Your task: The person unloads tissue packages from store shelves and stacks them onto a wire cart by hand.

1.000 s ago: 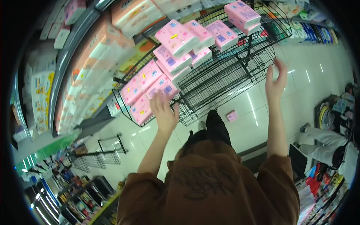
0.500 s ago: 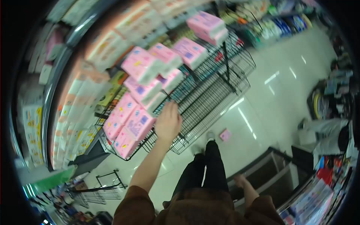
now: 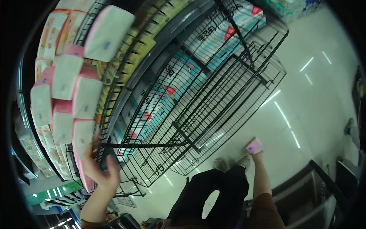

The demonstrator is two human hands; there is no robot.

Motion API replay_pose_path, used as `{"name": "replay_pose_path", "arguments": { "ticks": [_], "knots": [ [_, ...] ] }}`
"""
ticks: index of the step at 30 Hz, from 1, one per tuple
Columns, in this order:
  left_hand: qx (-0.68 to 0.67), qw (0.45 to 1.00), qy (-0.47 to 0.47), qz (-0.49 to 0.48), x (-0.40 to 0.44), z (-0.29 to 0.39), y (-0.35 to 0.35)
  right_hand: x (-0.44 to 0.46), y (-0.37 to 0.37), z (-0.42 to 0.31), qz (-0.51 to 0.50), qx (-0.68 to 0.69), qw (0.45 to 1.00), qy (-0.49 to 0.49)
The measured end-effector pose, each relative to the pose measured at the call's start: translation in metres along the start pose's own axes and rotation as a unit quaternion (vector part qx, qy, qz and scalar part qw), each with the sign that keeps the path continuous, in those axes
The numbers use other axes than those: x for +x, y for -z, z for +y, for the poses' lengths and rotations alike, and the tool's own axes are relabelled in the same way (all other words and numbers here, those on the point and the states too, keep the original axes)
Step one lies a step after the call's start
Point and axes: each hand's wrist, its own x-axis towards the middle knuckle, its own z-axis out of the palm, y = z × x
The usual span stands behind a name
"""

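Well, open floor (image 3: 309, 101) flanks right hand (image 3: 258, 156), packet (image 3: 253, 145) grip unclear; left hand (image 3: 101, 172) spreads by rack (image 3: 186, 136) edge.

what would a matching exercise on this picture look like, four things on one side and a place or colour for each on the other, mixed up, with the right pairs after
Things
1. left hand
2. right hand
3. trousers
4. floor

Place or colour
a. pale, with bright streaks of light
b. at the small packet
c. black
d. by the stacked packs

Right pairs
1-d
2-b
3-c
4-a
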Motion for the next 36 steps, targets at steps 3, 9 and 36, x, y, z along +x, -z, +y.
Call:
{"name": "replay_pose_path", "arguments": {
  "ticks": [3,9,36],
  "knots": [
    [-0.087,0.992,0.089,0.016,-0.014,-0.004,0.003,0.041,0.042,-0.046,-0.076,0.274,0.868,-0.407],
    [-0.053,0.993,0.079,0.064,-0.02,-0.025,0.013,0.069,0.058,-0.112,0.0,0.089,0.853,-0.514],
    [-0.095,0.986,0.091,-0.105,0.031,0.022,0.044,-0.163,0.714,-0.296,-0.033,0.708,0.705,-0.024]
  ]
}}
